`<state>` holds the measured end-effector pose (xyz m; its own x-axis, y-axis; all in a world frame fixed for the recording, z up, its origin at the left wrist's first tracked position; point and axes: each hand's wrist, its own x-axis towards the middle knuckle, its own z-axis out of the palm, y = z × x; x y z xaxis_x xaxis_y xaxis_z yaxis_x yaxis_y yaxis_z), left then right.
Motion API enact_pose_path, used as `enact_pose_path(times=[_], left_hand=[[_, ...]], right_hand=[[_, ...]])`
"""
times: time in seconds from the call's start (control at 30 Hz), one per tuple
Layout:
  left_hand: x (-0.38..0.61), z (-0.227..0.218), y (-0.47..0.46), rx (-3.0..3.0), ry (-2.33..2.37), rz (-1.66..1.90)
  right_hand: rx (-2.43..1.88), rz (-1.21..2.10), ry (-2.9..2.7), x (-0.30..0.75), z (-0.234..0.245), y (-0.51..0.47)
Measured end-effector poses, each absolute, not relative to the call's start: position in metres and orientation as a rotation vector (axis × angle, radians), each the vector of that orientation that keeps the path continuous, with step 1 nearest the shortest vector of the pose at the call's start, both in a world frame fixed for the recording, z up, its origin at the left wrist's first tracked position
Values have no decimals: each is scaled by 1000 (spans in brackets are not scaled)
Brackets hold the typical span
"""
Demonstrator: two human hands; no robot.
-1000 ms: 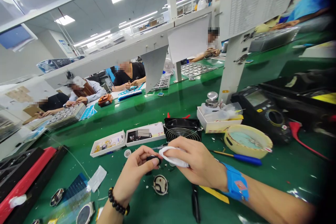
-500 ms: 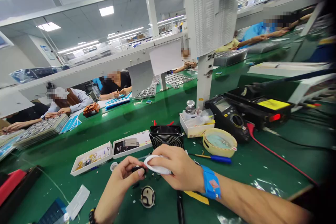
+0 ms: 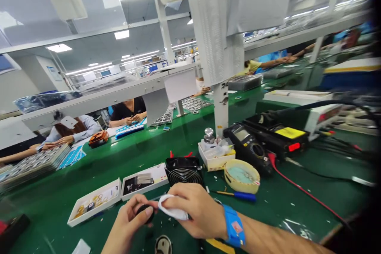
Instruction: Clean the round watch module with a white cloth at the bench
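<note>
My left hand (image 3: 128, 217) pinches a small black round part (image 3: 145, 211) between thumb and fingers. In my right hand (image 3: 200, 210) is a folded white cloth (image 3: 173, 207), held close beside the black part; whether the two touch I cannot tell. A blue strap (image 3: 233, 226) circles my right wrist. Below the hands, a round metal-rimmed part (image 3: 163, 245) lies on the green bench, cut off by the picture's lower edge. A black fan (image 3: 183, 170) with a wire guard stands just beyond my hands.
Two white trays (image 3: 95, 202) of small parts stand left of the fan. To the right are a yellowish round dish (image 3: 241, 176), a blue-handled screwdriver (image 3: 244, 196), a multimeter (image 3: 248, 147) and a red cable (image 3: 306, 190). Co-workers (image 3: 127, 113) sit across the bench.
The camera has tipped upward, so the bench things sit lower in the picture. The black part shows a broader round face in my left hand. The right hand still holds the cloth.
</note>
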<state>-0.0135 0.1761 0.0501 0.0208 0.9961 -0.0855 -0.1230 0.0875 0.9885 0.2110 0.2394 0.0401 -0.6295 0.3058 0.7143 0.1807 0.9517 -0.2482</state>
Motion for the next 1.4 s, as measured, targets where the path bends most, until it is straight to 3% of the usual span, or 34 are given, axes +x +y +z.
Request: enact_pose_path(times=[1.4], left_hand=[[-18,62,175,1179,1328,1274]], right_hand=[[-343,176,-2408,213,31,249]])
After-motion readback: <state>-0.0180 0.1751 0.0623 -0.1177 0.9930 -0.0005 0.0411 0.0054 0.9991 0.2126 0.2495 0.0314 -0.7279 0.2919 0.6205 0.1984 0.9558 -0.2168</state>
